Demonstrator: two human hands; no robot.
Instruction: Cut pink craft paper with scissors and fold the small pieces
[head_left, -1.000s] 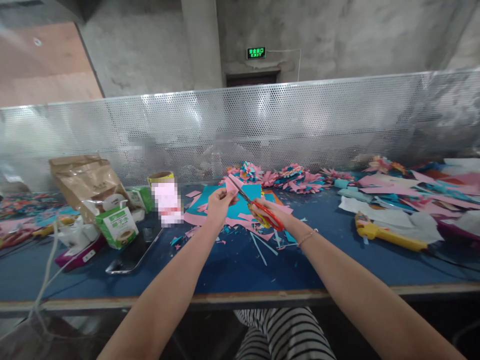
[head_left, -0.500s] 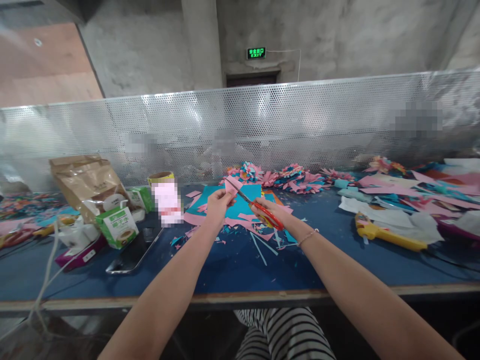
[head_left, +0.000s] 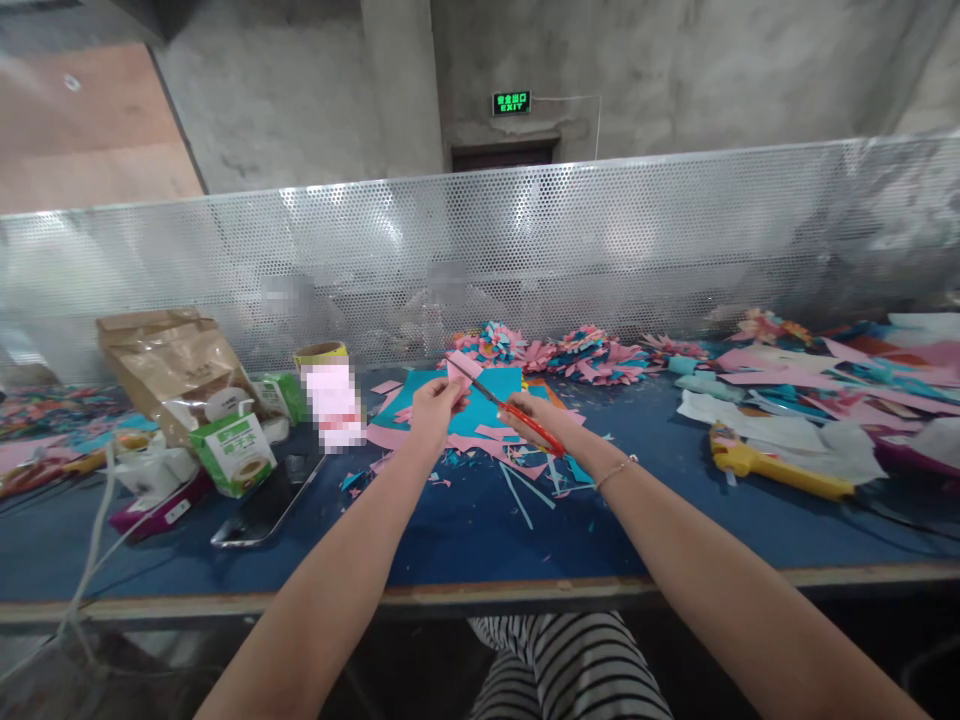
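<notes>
Pink paper (head_left: 468,364); red-handled scissors (head_left: 534,424) newly squeezed shut: one snip, apparently.
Left hand (head_left: 436,408) pinches paper; right hand (head_left: 553,415) grips scissors.

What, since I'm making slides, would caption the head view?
Left hand holding pink paper, right hand holding red-handled scissors.

The scissors (head_left: 535,428) are red-handled, the paper piece (head_left: 468,361) pink, the desk (head_left: 480,548) blue, the trousers (head_left: 577,660) black-and-white striped, the tufts (head_left: 589,352) apparently pink and blue

Left hand (head_left: 438,404) pinched, right hand (head_left: 541,416) curled
</notes>
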